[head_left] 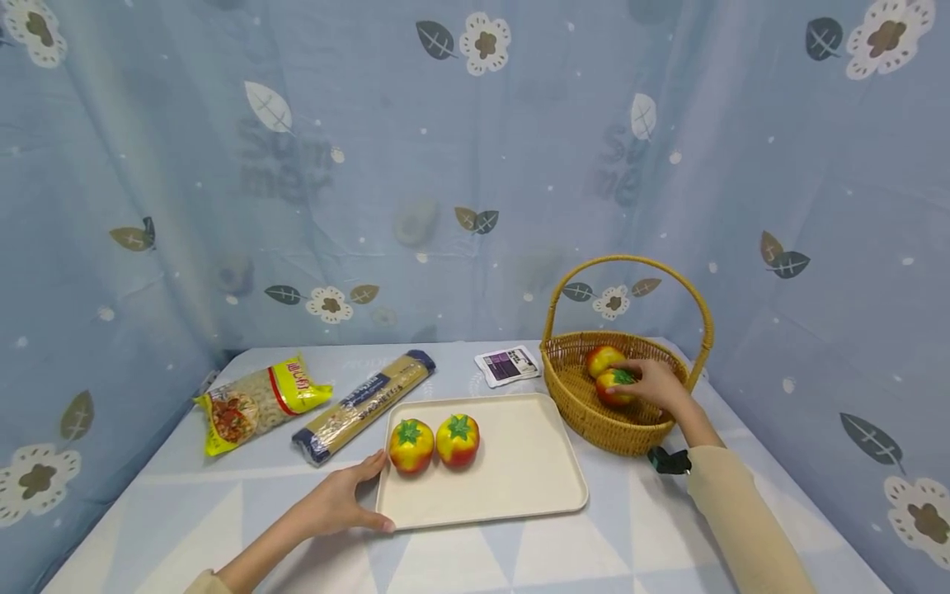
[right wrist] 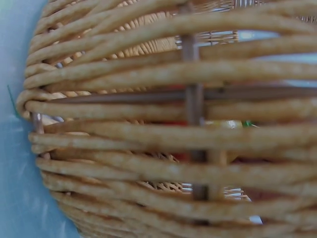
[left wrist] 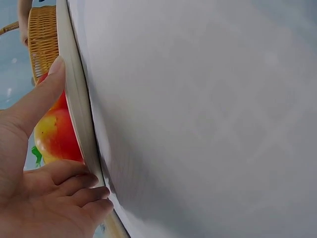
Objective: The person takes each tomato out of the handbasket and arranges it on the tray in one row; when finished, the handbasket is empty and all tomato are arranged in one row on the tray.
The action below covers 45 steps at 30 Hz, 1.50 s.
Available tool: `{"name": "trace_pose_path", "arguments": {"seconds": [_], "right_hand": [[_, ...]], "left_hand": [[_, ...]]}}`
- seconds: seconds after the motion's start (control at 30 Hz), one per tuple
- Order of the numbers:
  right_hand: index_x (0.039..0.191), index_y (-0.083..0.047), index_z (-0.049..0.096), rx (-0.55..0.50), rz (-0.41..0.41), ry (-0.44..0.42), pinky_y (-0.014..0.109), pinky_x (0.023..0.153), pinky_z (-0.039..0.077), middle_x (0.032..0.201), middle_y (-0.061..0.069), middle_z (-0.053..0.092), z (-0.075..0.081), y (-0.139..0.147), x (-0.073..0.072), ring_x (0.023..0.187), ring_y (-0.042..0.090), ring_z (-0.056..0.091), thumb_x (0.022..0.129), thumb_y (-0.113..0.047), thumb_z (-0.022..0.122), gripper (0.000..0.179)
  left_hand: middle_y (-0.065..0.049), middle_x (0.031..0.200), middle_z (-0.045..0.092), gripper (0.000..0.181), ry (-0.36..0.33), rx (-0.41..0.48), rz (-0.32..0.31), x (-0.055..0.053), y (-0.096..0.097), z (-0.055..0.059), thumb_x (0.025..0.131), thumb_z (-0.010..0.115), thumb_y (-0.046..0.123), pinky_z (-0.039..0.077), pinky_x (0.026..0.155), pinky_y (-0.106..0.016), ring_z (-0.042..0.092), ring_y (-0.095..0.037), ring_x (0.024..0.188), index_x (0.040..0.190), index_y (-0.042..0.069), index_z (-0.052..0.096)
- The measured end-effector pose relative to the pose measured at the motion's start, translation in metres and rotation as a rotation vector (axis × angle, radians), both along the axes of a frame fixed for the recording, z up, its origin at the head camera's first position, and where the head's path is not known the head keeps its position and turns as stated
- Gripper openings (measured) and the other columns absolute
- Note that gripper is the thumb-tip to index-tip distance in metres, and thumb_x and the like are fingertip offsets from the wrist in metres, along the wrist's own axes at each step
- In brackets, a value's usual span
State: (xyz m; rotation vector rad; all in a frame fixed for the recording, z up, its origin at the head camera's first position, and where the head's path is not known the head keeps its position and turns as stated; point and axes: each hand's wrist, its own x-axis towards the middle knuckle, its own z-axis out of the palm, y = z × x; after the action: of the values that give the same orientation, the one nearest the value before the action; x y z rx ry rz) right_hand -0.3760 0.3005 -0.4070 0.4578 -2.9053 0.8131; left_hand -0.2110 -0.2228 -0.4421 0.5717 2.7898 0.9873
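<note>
My left hand [head_left: 340, 499] rests against the left rim of the cream tray [head_left: 519, 487], thumb at the near corner, fingers farther up the edge. In the left wrist view its fingertips touch the rim of the tray [left wrist: 81, 106]. Two red-and-yellow fruits with green leafy tops, one [head_left: 411, 446] beside the other [head_left: 458, 440], sit on the tray's left half. Inside the wicker basket [head_left: 623, 437], my right hand [head_left: 653, 386] grips a similar fruit [head_left: 613, 388] between thumb and fingers. Another fruit [head_left: 604, 358] lies behind it. Basket weave [right wrist: 148, 119] mostly fills the right wrist view, hiding that hand.
A yellow bag of pasta [head_left: 256, 404] and a long spaghetti packet [head_left: 367, 404] lie left of the tray. A small white packet with a dark label [head_left: 508, 365] lies behind it. The basket's tall handle [head_left: 631, 258] arches over the basket. A patterned curtain hangs behind the table.
</note>
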Motion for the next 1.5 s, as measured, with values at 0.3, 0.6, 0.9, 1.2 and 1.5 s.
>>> {"name": "trace_pose_path", "arguments": {"seconds": [0.3, 0.6, 0.9, 1.2, 1.5], "right_hand": [[0.129, 0.000, 0.060, 0.008, -0.016, 0.012, 0.061, 0.094, 0.044, 0.126, 0.029, 0.057, 0.000, 0.002, 0.005, 0.116, 0.049, 0.050, 0.082, -0.038, 0.077, 0.063], [0.128, 0.001, 0.060, 0.023, -0.017, 0.033, 0.062, 0.095, 0.043, 0.127, 0.030, 0.056, 0.000, 0.005, 0.008, 0.118, 0.050, 0.048, 0.082, -0.042, 0.075, 0.065], [0.130, 0.004, 0.057, 0.019, -0.044, 0.058, 0.060, 0.092, 0.046, 0.126, 0.032, 0.055, 0.006, 0.008, 0.017, 0.114, 0.049, 0.052, 0.084, -0.042, 0.074, 0.068], [0.131, 0.001, 0.058, 0.017, -0.054, 0.129, 0.048, 0.075, 0.054, 0.122, 0.031, 0.058, 0.016, -0.004, 0.020, 0.099, 0.040, 0.060, 0.084, -0.042, 0.073, 0.065], [0.130, -0.001, 0.060, 0.007, -0.050, 0.156, 0.045, 0.069, 0.055, 0.120, 0.030, 0.060, 0.022, -0.009, 0.030, 0.092, 0.037, 0.062, 0.084, -0.041, 0.073, 0.062]], "left_hand": [[-0.027, 0.149, 0.030, 0.111, 0.005, -0.011, -0.005, -0.002, 0.002, -0.002, 0.062, 0.087, 0.045, 0.026, 0.109, -0.059, 0.031, -0.049, 0.134, 0.142, -0.010, 0.035], [-0.026, 0.149, 0.030, 0.110, -0.008, -0.014, -0.006, -0.004, 0.003, -0.002, 0.062, 0.087, 0.045, 0.027, 0.109, -0.059, 0.031, -0.048, 0.134, 0.143, -0.009, 0.035], [-0.025, 0.150, 0.030, 0.111, -0.003, -0.012, -0.010, -0.005, 0.006, 0.000, 0.061, 0.087, 0.046, 0.026, 0.109, -0.059, 0.030, -0.048, 0.134, 0.143, -0.009, 0.036], [-0.026, 0.150, 0.029, 0.111, 0.003, -0.003, 0.007, -0.002, 0.000, 0.001, 0.062, 0.087, 0.045, 0.026, 0.109, -0.060, 0.030, -0.048, 0.134, 0.143, -0.009, 0.035], [-0.027, 0.149, 0.030, 0.110, 0.016, -0.008, 0.001, -0.003, 0.000, 0.000, 0.062, 0.087, 0.046, 0.027, 0.108, -0.059, 0.030, -0.049, 0.134, 0.142, -0.010, 0.037]]}}
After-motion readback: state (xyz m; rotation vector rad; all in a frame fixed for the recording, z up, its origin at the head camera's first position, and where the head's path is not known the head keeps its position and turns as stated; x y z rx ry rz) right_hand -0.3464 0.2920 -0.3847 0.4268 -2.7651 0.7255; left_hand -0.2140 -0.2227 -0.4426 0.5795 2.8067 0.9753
